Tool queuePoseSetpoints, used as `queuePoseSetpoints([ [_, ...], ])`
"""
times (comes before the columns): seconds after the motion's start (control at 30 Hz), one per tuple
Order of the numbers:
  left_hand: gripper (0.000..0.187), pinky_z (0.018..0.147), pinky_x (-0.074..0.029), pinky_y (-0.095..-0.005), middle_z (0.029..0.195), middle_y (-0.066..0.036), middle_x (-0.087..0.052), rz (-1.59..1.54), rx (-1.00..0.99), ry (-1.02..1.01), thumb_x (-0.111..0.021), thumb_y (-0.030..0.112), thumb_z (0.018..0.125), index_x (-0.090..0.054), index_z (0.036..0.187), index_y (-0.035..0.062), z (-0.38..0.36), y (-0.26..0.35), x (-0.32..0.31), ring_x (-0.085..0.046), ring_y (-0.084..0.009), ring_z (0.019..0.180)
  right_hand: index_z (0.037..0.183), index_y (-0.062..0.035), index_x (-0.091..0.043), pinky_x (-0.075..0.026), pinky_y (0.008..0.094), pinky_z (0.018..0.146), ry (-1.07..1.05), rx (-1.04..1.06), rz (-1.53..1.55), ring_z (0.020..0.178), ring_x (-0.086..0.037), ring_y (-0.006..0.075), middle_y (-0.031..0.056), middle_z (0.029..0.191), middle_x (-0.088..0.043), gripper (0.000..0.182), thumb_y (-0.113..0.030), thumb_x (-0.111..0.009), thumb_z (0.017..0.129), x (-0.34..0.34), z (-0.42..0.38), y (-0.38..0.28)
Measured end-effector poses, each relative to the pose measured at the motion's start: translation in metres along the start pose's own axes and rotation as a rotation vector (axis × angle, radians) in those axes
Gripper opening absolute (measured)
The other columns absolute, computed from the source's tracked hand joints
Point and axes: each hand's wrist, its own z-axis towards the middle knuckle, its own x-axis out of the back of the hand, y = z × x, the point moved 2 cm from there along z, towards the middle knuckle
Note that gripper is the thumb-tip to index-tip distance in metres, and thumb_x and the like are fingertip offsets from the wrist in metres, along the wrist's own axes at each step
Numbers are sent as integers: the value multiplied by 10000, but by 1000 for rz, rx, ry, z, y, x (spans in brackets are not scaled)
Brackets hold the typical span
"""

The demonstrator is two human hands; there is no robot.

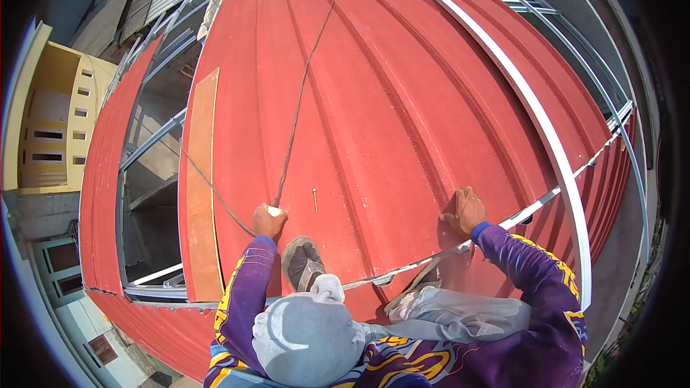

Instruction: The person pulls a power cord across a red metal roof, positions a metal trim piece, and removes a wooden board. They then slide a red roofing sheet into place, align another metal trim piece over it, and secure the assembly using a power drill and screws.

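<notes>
My left hand (269, 224) is closed around a small white object (274, 210) whose kind I cannot make out, low over the red roofing sheet (395, 136). A dark cord (298, 108) runs down the sheet from the top to this hand, and another length trails off to the left. My right hand (466, 213) leans on the red sheet with the thumb apart from the fingers, holding nothing visible. A thin screw or nail (315, 200) lies on the sheet to the right of my left hand.
My shoe (302, 262) rests on the sheet between my hands. A long white metal bar (517, 75) crosses the roof at right. An orange-brown strip (203, 194) lies along the left edge, beside an open gap with steel framing (154, 140). The sheet's near edge (410, 266) passes by my knees.
</notes>
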Motion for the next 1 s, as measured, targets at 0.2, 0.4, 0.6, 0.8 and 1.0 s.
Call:
queuePoseSetpoints([
  [0.2, 529, 801, -510, -472, 931, -250, -647, 40, -55, 2, -791, 371, 616, -619, 900, -41, -2, -3, 1, -634, -398, 902, 1104, 15, -536, -510, 485, 856, 18, -51, -19, 1092, -559, 383, 204, 1153, -518, 606, -324, -821, 691, -2, -3, -4],
  [0.4, 520, 809, -508, -476, 943, -248, -633, 71, -93, -13, -784, 350, 626, -601, 917, -41, -2, 3, 0, -628, -402, 898, 1109, 13, -536, -517, 475, 871, 45, -70, -11, 1117, -552, 374, 189, 1166, -519, 607, -320, -824, 692, -8, -2, -1],
  [0.6, 512, 800, -506, -476, 954, -232, -629, 83, -128, 28, -784, 349, 630, -599, 916, -32, -8, 6, 4, -624, -399, 913, 1124, 13, -537, -518, 467, 884, 7, -105, -43, 1140, -546, 366, 185, 1170, -524, 623, -328, -826, 689, -3, -3, -9],
  [0.8, 504, 778, -511, -478, 922, -240, -653, 100, -61, -68, -780, 373, 622, -606, 884, -21, 0, 17, 14, -641, -397, 887, 1137, 7, -521, -517, 465, 881, -29, -118, -60, 1133, -548, 376, 190, 1178, -518, 645, -341, -828, 688, 2, -2, -11],
  [1.0, 446, 749, -519, -463, 872, -214, -678, 47, -35, -184, -737, 372, 619, -645, 883, 24, 1, 11, 31, -666, -378, 866, 1177, -13, -453, -508, 486, 873, -36, -80, -87, 1129, -550, 390, 193, 1210, -488, 705, -348, -832, 686, -8, 4, -2],
])
